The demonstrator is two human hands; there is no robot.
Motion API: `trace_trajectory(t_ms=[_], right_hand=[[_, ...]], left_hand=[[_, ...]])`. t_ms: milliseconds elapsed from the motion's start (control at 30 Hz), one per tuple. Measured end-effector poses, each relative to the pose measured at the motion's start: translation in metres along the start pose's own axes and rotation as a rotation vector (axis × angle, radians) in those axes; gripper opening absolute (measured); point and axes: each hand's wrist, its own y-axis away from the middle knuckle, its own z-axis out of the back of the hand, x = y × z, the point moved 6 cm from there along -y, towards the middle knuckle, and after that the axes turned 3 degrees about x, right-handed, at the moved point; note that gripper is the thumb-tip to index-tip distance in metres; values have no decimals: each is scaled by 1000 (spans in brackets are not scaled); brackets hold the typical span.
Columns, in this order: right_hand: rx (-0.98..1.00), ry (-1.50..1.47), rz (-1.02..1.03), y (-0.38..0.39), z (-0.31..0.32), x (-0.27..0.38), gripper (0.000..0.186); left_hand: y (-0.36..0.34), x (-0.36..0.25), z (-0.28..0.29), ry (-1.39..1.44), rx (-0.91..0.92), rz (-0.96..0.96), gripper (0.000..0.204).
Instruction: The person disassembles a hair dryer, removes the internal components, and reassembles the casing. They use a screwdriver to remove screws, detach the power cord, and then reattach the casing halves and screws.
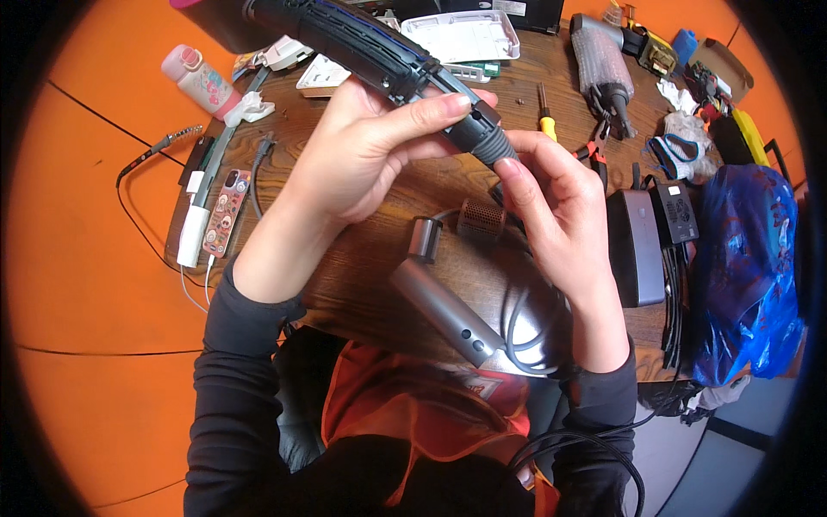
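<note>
High above the wooden table, my left hand (357,151) is closed round a long black appliance body (353,39) with open housing and inner parts showing, perhaps a hair styling tool. Its far end runs up past the top left edge. The thumb and fingertips of my right hand (551,198) pinch the ribbed cord sleeve (493,145) at the near end. Below my hands lie a grey tubular handle (444,310) with two dark buttons, a short grey cylinder (424,239) and a brown perforated cylinder (481,220). A grey cable (515,323) loops beside the handle.
A yellow-handled screwdriver (548,126) and red-handled pliers (594,151) lie beyond my right hand. At right are a bubble-wrapped appliance (600,65), a dark grey box (636,246) and a blue plastic bag (745,276). Left stand a pink-capped bottle (202,82) and a phone (229,211).
</note>
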Motion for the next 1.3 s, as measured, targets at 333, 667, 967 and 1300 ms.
trace_trajectory(t_ms=[333,667,967,1300], right_hand=[[-197,204,261,8,4,15,22],[-56,154,51,1,-1,-5,21],[47,-188,-127,-6,12,-19,20],[128,-495,-206,-4,-1,-17,27]], left_hand=[[-4,2,-7,-106,60,12,30],[-5,9,6,-81,42,6,25],[-11,9,2,-226,145,-33,32],[-9,7,-12,-278,191,1,44]])
